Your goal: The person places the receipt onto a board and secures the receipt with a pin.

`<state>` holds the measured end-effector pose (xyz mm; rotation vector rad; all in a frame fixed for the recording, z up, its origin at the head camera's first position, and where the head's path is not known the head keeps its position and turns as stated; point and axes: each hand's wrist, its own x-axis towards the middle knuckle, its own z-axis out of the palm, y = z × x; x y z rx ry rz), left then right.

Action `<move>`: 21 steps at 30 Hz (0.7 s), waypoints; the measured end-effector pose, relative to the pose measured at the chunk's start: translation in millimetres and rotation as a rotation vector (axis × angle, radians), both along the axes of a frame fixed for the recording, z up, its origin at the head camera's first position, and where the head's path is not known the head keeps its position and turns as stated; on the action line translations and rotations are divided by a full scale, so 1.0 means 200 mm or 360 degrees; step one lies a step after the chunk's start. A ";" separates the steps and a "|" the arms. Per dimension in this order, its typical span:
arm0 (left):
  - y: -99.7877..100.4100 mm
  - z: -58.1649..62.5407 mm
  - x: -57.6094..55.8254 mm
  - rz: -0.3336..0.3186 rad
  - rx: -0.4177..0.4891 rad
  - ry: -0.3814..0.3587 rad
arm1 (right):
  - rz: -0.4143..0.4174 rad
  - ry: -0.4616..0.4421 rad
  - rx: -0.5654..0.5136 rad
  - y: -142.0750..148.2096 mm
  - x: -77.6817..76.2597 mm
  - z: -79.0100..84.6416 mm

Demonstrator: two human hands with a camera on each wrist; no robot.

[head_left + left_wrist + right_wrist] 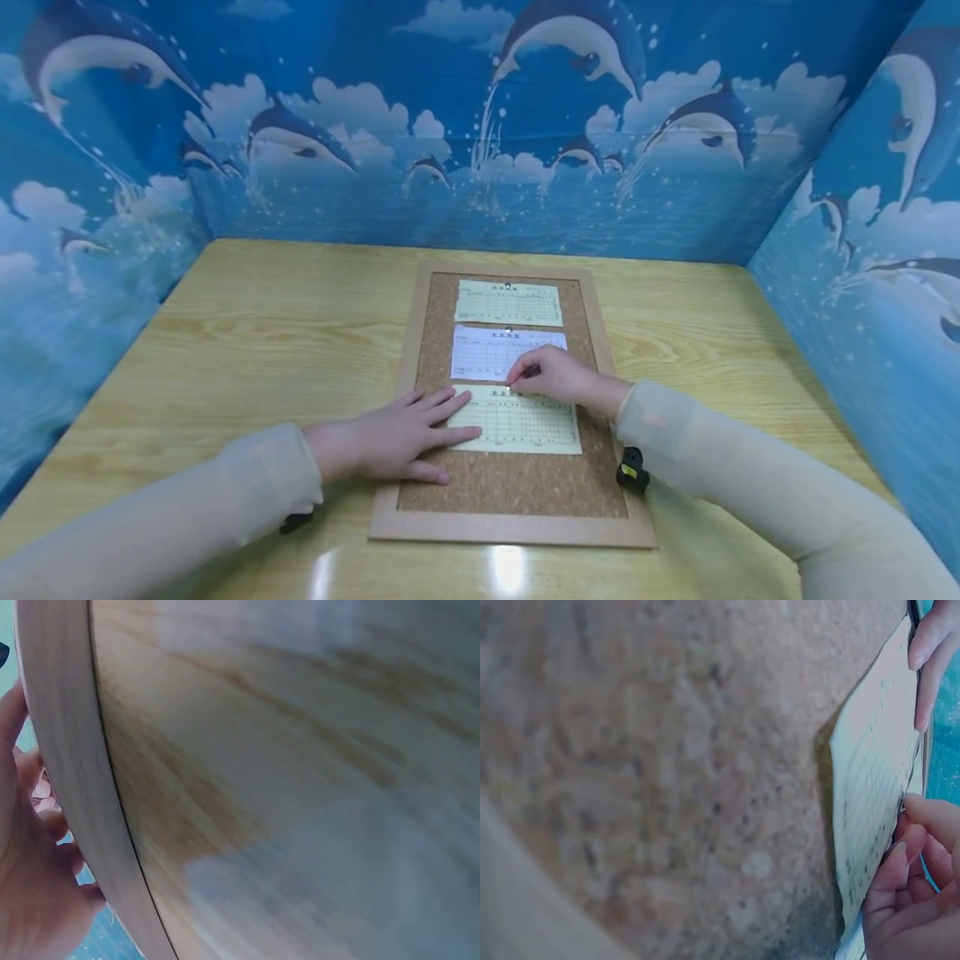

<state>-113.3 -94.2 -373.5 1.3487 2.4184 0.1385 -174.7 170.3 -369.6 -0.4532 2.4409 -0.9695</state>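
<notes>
A wood-framed cork board (pixel 517 487) lies on the table, bearing three printed paper slips in a column. My left hand (pixel 393 433), fingers spread, rests across the board's left side, fingertips on the left edge of the lowest pale green slip (pixel 517 425). At that slip's top edge my right hand (pixel 555 375) pinches a small silver pushpin (pixel 508 387) between thumb and forefinger. Behind it lies a white slip (pixel 480 350), partly covered by the right hand. Topmost is another pale green slip (pixel 510 304). In the right wrist view, the lowest slip (pixel 870 765) stands slightly off the cork at its near edge.
Silver pins show at the top edges of the white slip and the topmost slip. A small pin (pixel 573 287) sits near the cork's upper right corner. The wood-grain table (pixel 300 333) reaches back to blue dolphin-print curtains (pixel 480 200) behind and at both sides.
</notes>
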 end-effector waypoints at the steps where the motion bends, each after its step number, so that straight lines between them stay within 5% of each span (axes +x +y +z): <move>1: 0.00 0.00 0.00 -0.0002 -0.0004 0.0003 | 0.0004 0.0007 0.0001 0.00 0.00 0.00; 21: 0.00 -0.01 0.02 -0.0034 -0.0040 0.0090 | 0.0001 0.0073 0.0004 0.00 0.01 -0.03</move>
